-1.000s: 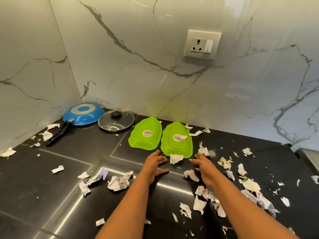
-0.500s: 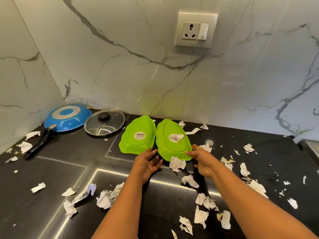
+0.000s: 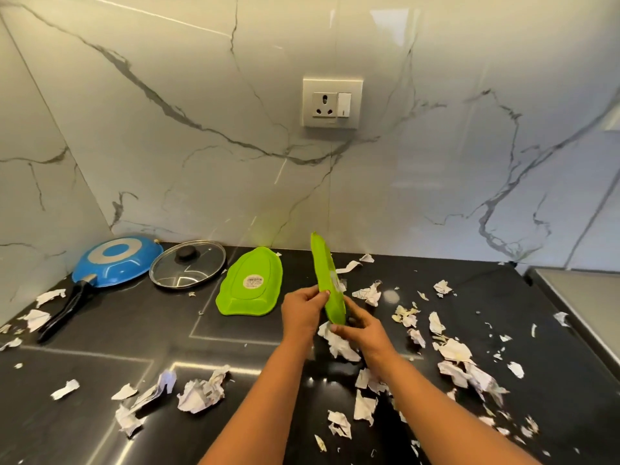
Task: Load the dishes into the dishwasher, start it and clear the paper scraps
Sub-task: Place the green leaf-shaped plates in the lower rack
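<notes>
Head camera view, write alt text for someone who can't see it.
A left hand and a right hand hold a green plate tipped on edge over a black counter littered with paper scraps. A second green plate, a glass lid and a blue pan lie to its left.

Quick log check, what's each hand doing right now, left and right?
Left hand: grips the near end of the green plate, which stands on edge.
Right hand: holds the same plate at its near end.

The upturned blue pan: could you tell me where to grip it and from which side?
Probably the black handle, from the front left: it juts toward the near counter edge, while the blue pan lies base-up, offering only a smooth dome.
</notes>
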